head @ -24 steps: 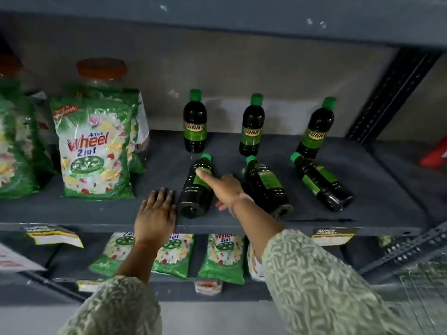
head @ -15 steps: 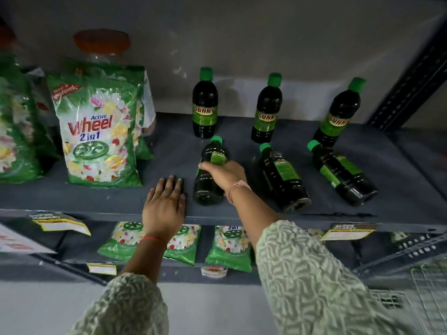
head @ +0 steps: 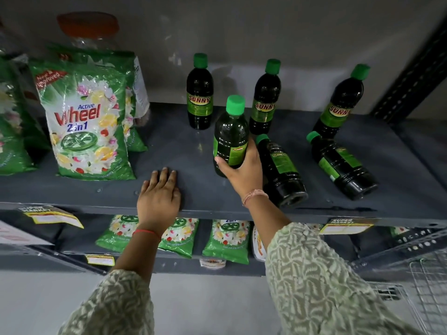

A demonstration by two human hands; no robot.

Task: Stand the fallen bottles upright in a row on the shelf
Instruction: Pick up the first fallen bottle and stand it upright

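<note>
The right hand (head: 244, 169) is wrapped around a dark bottle (head: 231, 139), holding it upright at the shelf (head: 188, 151) front. The left hand (head: 159, 197) lies flat with fingers together on the shelf edge. Two bottles (head: 280, 170) lie fallen just beside.

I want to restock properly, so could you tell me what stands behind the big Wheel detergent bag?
Behind the Wheel bag stand a second green bag and a clear jar with an orange lid. The bags cover the jar's body and contents.

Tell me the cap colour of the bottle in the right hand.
Bright green cap, clearest in the head view.
</note>
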